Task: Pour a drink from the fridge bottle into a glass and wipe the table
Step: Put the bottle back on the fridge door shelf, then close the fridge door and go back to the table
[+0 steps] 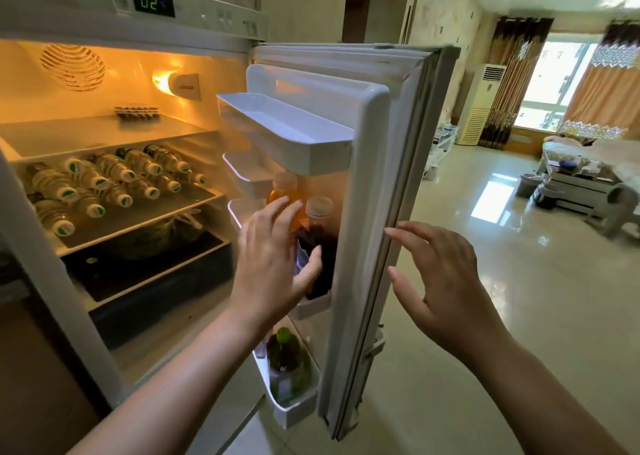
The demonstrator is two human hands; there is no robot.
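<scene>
The fridge stands open, its door (391, 191) swung out to the right. In a middle door shelf stand an orange drink bottle (284, 191) and a dark drink bottle (320, 226) with a pale cap. My left hand (273, 257) is spread in front of both bottles, fingers apart, thumb against the dark bottle's lower part; no closed grip shows. My right hand (443, 281) hovers open next to the door's outer edge, fingertips close to the seal. A green-capped bottle (287, 361) sits in the lowest door shelf.
Several small bottles (104, 187) lie on a fridge shelf, above a dark drawer (156, 281). The upper door shelves (287, 132) hold nothing. Beyond the door lies a glossy tiled floor (485, 281), with a low table (581, 184), a standing air conditioner (481, 104) and curtains.
</scene>
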